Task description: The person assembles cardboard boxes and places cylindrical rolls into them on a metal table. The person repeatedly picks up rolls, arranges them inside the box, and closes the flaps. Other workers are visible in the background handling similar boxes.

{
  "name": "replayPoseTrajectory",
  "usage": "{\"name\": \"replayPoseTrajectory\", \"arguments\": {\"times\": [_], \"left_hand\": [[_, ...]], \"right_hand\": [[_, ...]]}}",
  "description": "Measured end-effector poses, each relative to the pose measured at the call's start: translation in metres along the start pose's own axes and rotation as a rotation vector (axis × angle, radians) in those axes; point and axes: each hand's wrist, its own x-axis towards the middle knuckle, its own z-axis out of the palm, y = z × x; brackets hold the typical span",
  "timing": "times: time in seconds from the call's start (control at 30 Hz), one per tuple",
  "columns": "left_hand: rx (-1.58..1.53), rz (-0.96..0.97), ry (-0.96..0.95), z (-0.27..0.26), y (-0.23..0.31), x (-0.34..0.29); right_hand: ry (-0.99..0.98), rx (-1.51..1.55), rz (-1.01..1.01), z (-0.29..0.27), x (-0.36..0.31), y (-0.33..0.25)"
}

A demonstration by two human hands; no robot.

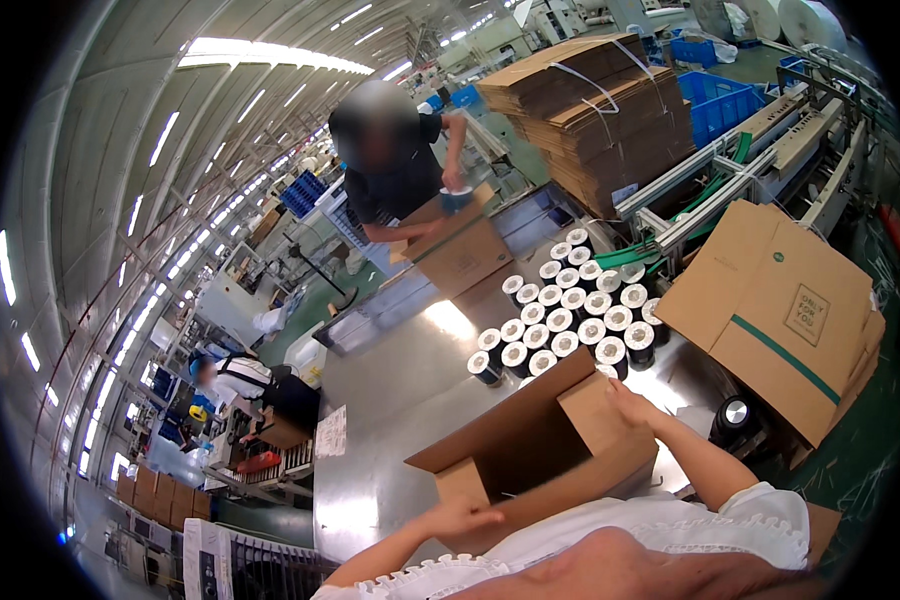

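An open cardboard box (595, 482) stands in front of me at the table's near edge, its dark inside showing and its far flap raised. At the box's near left corner my left hand (458, 517) grips the cardboard, the thumb side along the edge. My right hand (632, 408) holds the right flap, with its fingers partly hidden behind the board. Just beyond the box, several dark cylindrical rolls with white round tops (560, 320) stand upright in a close group; the far flap covers part of the nearest ones.
Flattened cartons (770, 310) lean at the right. A metal table (370, 440) spreads leftward. Across it, a co-worker (395, 170) handles another carton (460, 255). Behind the rolls stand strapped cardboard stacks (590, 120) and a conveyor frame (730, 165). Another person (255, 385) works at far left.
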Motion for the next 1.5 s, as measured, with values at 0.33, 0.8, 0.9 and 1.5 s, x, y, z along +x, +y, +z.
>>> {"name": "replayPoseTrajectory", "arguments": {"times": [0.33, 0.8, 0.9, 1.5], "left_hand": [[0.637, 0.752, 0.97, -0.002, 0.023, 0.037], [0.439, -0.133, 0.815, 0.041, -0.02, 0.023], [0.285, -0.098, 0.84, 0.031, -0.076, 0.012], [-1.111, -0.362, 0.353, 0.154, -0.156, 0.042]], "right_hand": [[-0.287, 0.047, 0.002, -0.005, -0.049, -0.056], [-0.24, 0.39, 0.013, 0.032, -0.03, -0.035], [-0.181, 0.778, 0.136, 0.075, -0.017, -0.003], [-0.815, 0.268, 0.299, 0.083, -0.044, -0.227]]}}
